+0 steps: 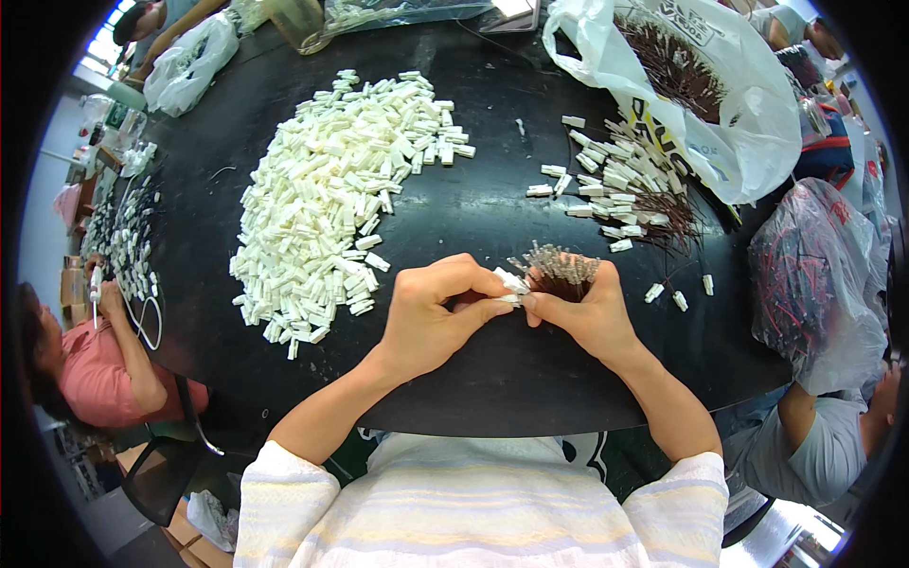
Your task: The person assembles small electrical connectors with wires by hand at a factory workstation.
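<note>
In front of my body, my two hands meet over the near part of the black table (473, 379). My left hand (431, 303) pinches a small white plastic connector housing (511, 281) between thumb and fingertips. A bundle of thin brown wires with metal terminal ends (557, 270) is gripped in my right hand (598, 317), the terminals pointing up and away. My right thumb tip meets the housing's right end; whether a wire sits in it is hidden by the fingers. To the left spreads a big heap of loose white housings (322, 180).
At the right lie white housings with brown wires (625, 185), beside a white plastic bag (757, 142) full of brown wires (672, 71). Another bag (814, 284) holds dark and red pieces. People sit at left (114, 369) and right (805, 445); another person's arm shows at far left (185, 28).
</note>
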Available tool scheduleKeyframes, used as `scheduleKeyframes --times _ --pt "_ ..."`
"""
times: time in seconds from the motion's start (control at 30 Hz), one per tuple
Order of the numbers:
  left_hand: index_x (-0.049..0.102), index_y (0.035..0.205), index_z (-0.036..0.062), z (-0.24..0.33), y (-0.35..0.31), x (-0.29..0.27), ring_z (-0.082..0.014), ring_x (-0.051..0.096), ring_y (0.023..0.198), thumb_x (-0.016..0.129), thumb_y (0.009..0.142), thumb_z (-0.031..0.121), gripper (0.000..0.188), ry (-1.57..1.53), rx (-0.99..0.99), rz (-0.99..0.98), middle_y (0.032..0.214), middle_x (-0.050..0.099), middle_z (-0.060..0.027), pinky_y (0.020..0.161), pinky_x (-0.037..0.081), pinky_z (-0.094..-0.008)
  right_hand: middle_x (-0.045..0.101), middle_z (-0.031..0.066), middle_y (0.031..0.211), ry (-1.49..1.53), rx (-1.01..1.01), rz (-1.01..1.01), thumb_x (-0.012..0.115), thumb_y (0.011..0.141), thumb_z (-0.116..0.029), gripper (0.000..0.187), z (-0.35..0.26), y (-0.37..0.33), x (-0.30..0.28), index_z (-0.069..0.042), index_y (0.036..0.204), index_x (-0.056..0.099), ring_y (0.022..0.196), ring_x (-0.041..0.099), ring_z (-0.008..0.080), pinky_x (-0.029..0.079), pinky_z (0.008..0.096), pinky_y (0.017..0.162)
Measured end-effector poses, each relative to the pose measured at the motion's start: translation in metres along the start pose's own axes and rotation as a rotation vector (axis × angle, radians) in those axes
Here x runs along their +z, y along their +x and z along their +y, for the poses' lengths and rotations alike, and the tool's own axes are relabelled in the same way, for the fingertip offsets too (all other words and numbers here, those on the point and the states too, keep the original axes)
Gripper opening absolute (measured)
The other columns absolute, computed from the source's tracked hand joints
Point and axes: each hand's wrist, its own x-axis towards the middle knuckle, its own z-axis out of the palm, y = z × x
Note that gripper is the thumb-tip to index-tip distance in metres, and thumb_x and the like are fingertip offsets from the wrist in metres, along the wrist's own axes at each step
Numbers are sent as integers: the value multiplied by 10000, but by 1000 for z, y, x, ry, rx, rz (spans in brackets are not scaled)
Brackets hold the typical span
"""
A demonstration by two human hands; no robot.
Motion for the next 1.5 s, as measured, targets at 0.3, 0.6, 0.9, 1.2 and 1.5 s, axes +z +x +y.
scheduleKeyframes --times 0.3,0.6,0.9,1.2,1.5 --pt "587 762 -1 9 8 -62 -262 492 838 645 611 -36 166 1093 61 194 855 553 -83 710 418 -353 571 18 638 10 3 -7 580 781 -50 57 -7 3 0 6 776 568 604 510 55 390 199 564" --pt "559 768 -3 5 12 -62 -201 507 696 596 696 -24 84 965 78 184 745 530 -71 617 416 -328 589 24 640 -28 -24 -11 582 791 -48 57 -6 4 3 8 800 586 608 519 57 391 199 564" --pt "577 890 -61 8 11 -25 -89 528 480 542 815 0 103 -494 -339 50 774 626 -146 341 363 -168 597 46 626 -26 -14 -59 598 773 -24 43 -4 3 3 -12 765 557 598 547 66 391 186 550" --pt "556 741 -19 -4 9 -19 -57 397 360 551 846 82 146 -613 -428 69 683 626 -132 301 227 -177 596 43 628 -63 -1 -77 605 756 -21 54 -6 3 2 4 784 566 579 532 53 397 193 534" --pt "570 744 -17 1 7 -15 -56 419 380 569 835 85 137 -492 -403 82 668 622 -116 319 239 -173 598 45 620 -97 25 -90 609 756 -16 42 -4 3 2 -3 755 569 579 547 66 405 191 549"
